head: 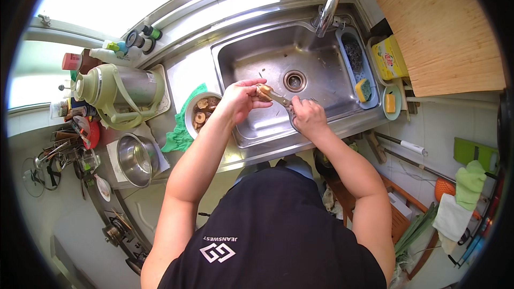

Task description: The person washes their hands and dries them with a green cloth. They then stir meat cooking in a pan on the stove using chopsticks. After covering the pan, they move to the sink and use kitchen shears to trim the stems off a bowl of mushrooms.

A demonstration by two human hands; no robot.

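Observation:
Over the stainless steel sink (257, 64), my left hand (245, 98) holds a brown mushroom (264, 91) between its fingers. My right hand (308, 116) grips the handles of metal scissors (280, 98), whose blades reach the mushroom; whether they cut into it cannot be told. Below them lies the round drain (294, 80), with small dark scraps on the sink floor. Left of the sink, partly hidden by my left forearm, a white bowl (188, 115) holds several brown mushroom pieces (200, 117). A green cloth (176, 134) lies beside and partly under that bowl.
A chrome faucet (330, 6) rises at the sink's back. A blue caddy (367, 98) with a sponge (362, 90) hangs at its right side. Further left stand a green thermos jug (132, 88) and a steel bowl (137, 159). A wooden board (441, 32) is at upper right.

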